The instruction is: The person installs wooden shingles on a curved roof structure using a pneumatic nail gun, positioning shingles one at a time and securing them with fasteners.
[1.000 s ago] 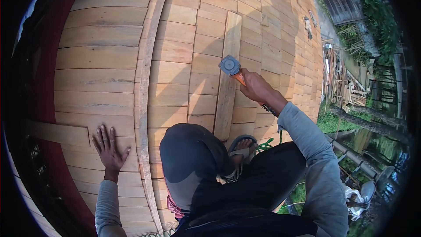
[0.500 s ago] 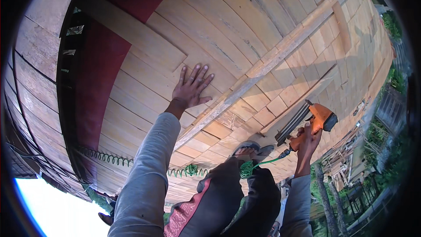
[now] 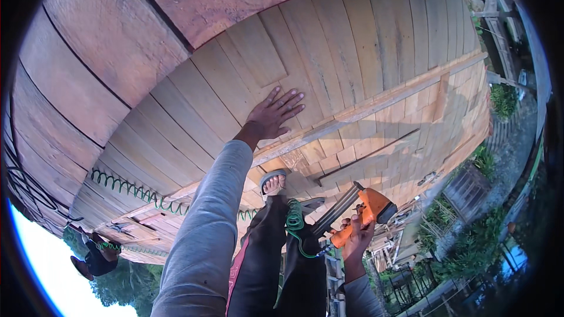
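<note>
My left hand (image 3: 274, 113) lies flat on the pale wooden shingles (image 3: 235, 82) of a sloped roof, fingers spread, just below the end of a loose-edged shingle (image 3: 258, 56). My right hand (image 3: 355, 238) is wrapped round the handle of an orange nail gun (image 3: 375, 205) with a long dark magazine. The gun is held in the air beside my right leg, apart from the roof. A green coiled air hose (image 3: 295, 214) runs to its handle end. Between my hands and feet, a long wooden batten (image 3: 335, 123) crosses the shingles.
My sandalled foot (image 3: 274, 183) stands on shingles below the batten. More green hose (image 3: 141, 191) stretches leftward. Larger weathered boards (image 3: 111, 41) curve overhead along the upper left, with black cables (image 3: 32, 185). Another person (image 3: 98, 256) is at the far left. Ground, plants and timber lie beyond the right edge.
The view has shifted, bringing the overhead boards in and hiding the dark red sheet. My right hand has moved lower and left with the nail gun. My left hand stays flat on the shingles.
</note>
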Motion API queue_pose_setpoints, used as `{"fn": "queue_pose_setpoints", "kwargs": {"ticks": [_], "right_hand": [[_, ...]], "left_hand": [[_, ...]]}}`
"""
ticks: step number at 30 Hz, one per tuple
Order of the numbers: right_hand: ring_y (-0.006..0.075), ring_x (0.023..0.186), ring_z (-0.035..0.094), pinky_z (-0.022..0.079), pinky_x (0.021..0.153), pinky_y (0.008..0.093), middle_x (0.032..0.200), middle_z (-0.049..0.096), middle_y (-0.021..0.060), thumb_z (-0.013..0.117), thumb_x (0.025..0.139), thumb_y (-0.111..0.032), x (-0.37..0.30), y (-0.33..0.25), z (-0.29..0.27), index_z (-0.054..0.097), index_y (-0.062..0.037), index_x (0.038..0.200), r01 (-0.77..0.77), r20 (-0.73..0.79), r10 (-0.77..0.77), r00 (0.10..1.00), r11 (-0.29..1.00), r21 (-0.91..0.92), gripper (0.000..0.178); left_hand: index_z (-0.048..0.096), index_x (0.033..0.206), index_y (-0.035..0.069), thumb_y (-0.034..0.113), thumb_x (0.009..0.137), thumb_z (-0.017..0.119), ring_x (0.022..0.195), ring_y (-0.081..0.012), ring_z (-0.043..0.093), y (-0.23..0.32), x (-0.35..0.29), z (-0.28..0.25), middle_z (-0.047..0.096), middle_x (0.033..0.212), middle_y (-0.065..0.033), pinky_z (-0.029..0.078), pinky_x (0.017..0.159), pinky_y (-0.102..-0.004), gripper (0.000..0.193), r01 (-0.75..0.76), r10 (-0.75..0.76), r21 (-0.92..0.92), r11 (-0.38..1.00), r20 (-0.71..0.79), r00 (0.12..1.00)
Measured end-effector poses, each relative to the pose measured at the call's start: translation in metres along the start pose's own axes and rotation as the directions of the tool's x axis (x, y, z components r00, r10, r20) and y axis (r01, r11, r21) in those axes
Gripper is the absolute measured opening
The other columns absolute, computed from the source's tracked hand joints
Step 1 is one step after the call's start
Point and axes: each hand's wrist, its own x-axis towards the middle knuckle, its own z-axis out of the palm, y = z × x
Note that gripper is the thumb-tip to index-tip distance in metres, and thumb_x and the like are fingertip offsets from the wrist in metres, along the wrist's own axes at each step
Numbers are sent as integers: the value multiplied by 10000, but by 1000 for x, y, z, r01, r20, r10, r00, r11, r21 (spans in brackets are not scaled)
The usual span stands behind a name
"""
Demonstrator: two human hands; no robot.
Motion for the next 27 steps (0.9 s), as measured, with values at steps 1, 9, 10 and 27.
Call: {"fn": "queue_pose_setpoints", "kwargs": {"ticks": [1,9,10,27], "right_hand": [[153,724,608,511,631,317,935,597,50,710,923,-121,-13,-18,7,479,-74,1249,64,38,-63,997,998,-8,402],[140,751,591,549,568,317,962,584,53,737,870,-121,-72,-94,46,501,-73,1269,149,178,-112,978,965,-215,466],[139,731,590,551,565,319,941,587,55,728,880,-122,-74,-105,52,496,-74,1268,152,224,-100,969,962,-227,454],[180,818,649,571,735,314,1166,604,117,640,876,-30,-2,-172,71,387,-32,1458,295,637,152,756,790,-537,634]], "left_hand": [[163,1616,245,628,928,490,1567,-209,28,1,-4,-6,46,1704,-1,-8,1260,-529,852,-3,2,-106,994,-12,1000],[595,1330,32,453,916,627,1290,-346,558,55,-42,-59,602,1377,-186,454,1066,-482,591,451,-452,-853,262,305,838],[595,1320,14,455,924,624,1243,-374,585,65,-48,-65,625,1331,-205,461,1060,-467,593,395,-534,-908,138,268,802],[641,1246,-53,441,921,611,1120,-389,668,524,-463,-193,682,1189,-275,525,950,-420,592,334,-473,-374,-865,830,-296]]}}
